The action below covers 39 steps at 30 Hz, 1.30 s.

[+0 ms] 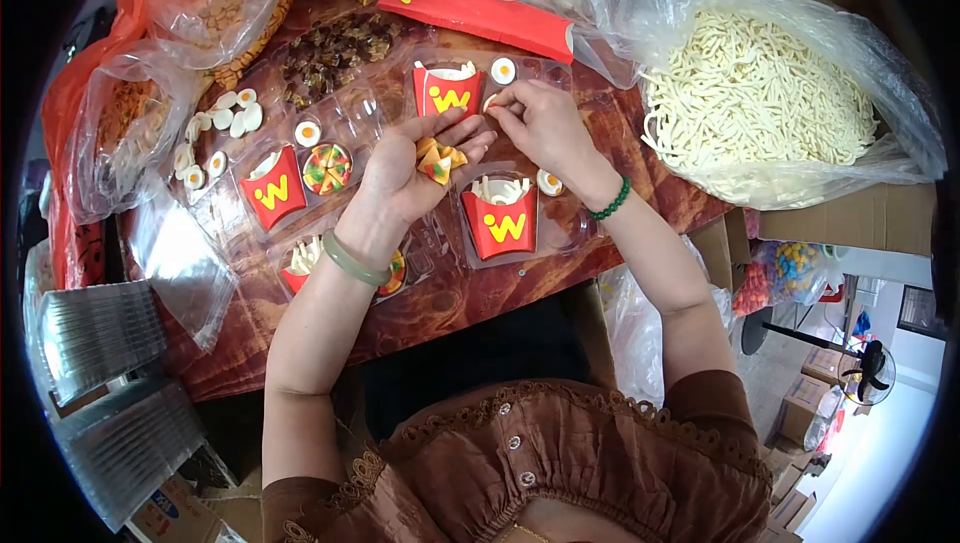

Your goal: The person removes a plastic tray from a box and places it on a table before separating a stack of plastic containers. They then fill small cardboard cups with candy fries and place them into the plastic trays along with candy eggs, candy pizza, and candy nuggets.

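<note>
The left hand [415, 168] lies palm up, cupping several orange-yellow candy wedges [438, 159]. The right hand [540, 123] pinches 1 small piece between fingertips, its grip narrow, just beside the far red fry box [447, 93]. On the surface [450, 308], 3 boxes hold fries with egg candies [503, 70] set; the near-left tray [300, 268] looks only partly filled, so work remains.
</note>
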Tool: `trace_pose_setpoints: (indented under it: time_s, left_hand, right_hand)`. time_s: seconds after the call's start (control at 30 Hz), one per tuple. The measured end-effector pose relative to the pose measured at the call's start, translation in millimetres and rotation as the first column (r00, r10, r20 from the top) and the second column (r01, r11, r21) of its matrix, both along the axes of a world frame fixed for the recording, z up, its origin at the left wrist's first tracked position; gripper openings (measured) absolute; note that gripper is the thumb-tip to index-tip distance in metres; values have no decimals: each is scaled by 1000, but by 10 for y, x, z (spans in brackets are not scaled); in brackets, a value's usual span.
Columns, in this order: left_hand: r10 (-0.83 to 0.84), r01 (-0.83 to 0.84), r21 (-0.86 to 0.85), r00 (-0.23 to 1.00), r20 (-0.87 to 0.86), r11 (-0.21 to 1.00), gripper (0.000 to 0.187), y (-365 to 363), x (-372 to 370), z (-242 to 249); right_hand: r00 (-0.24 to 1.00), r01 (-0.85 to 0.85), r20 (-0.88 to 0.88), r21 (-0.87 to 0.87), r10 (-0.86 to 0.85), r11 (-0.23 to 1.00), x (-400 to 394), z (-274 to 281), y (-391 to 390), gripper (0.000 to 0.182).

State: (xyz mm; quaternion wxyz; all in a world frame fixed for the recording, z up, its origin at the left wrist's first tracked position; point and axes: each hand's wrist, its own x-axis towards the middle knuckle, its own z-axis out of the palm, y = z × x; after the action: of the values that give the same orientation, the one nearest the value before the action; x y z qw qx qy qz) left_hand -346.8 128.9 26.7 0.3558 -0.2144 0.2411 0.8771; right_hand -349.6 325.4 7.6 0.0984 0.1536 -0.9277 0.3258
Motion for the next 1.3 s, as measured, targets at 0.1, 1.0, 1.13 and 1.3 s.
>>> trace_pose_setpoints:
  time_s: [0.1,1.0,1.13,1.3]
  left_hand:
    - [22,-22,8,1000,5,1000,32,-8,6,38]
    - [80,-79,-18,996,50,997,24,3,32,52]
    - [66,-65,-14,997,40,998,25,9,47,88]
    - [58,-58,-17,998,24,998,26,18,49,63]
  right_hand:
    - [995,75,77,-83,-69,994,-18,80,-35,12]
    - [927,149,361,-120,-97,982,46,105,22,18]
    - [923,154,373,-122,-99,980,26,172,37,17]
    - [996,-48,82,7,47,999,-156,97,40,14]
